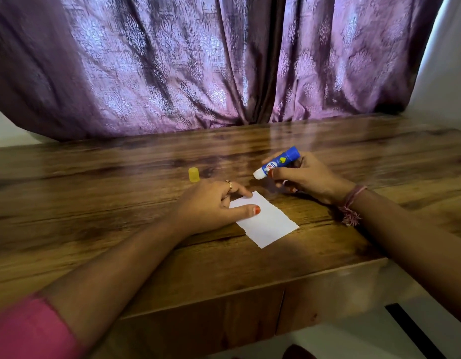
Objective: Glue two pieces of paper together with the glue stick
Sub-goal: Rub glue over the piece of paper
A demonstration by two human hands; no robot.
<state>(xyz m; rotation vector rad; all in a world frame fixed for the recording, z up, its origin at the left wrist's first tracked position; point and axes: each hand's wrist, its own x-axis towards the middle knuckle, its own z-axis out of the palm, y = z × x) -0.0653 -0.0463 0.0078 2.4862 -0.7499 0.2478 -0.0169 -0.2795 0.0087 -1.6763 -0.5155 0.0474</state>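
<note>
Head view: the left hand [211,203] presses thumb and forefinger, fingers nearly straight, on a white rectangular paper sheet [268,224] at frame centre on the brown wooden bench [94,208]. Right of centre, the right hand [307,177] grips an uncapped blue glue stick [278,163], tilted, tip above the bench. A yellow translucent cap [193,174] stands beyond the left hand.

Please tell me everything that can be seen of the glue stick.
The glue stick is a short blue tube, plastic by its look, with a printed label in white, red and yellow. Its cap is off and the white glue end points down and to the left, above the wooden table, not touching the paper. It is tilted. The right hand grips it around the middle.
</note>
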